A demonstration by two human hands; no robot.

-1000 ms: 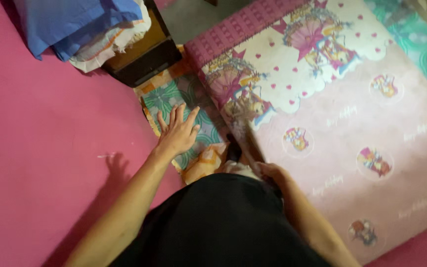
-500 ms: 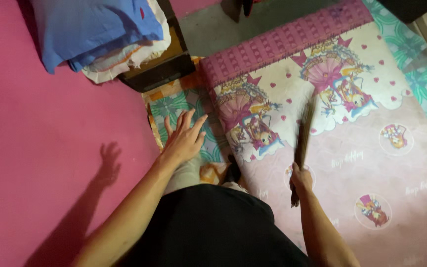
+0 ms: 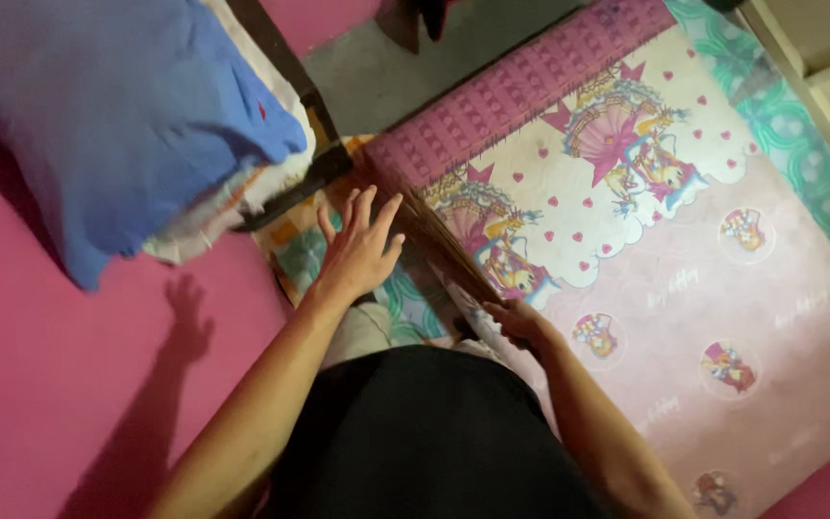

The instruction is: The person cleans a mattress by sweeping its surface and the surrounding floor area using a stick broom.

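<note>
Where half a second ago the stick broom (image 3: pixel 439 240) stood over the middle of the pink patterned mattress (image 3: pixel 722 288), it now lies slanted along the mattress's near-left edge, gripped at its base by the closed right hand (image 3: pixel 516 322). The left hand (image 3: pixel 359 252), fingers spread, rests just beside the bristles; a blue pillow (image 3: pixel 117 115) lies beyond.

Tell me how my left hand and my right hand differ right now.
The left hand is open, fingers spread, palm down against the patterned cloth; the right hand is closed around the stick broom. The left hand holds nothing; the right hand grips the broom's handle end. The left hand reaches farther forward; the right hand sits close to the body. Both are bare.
</note>
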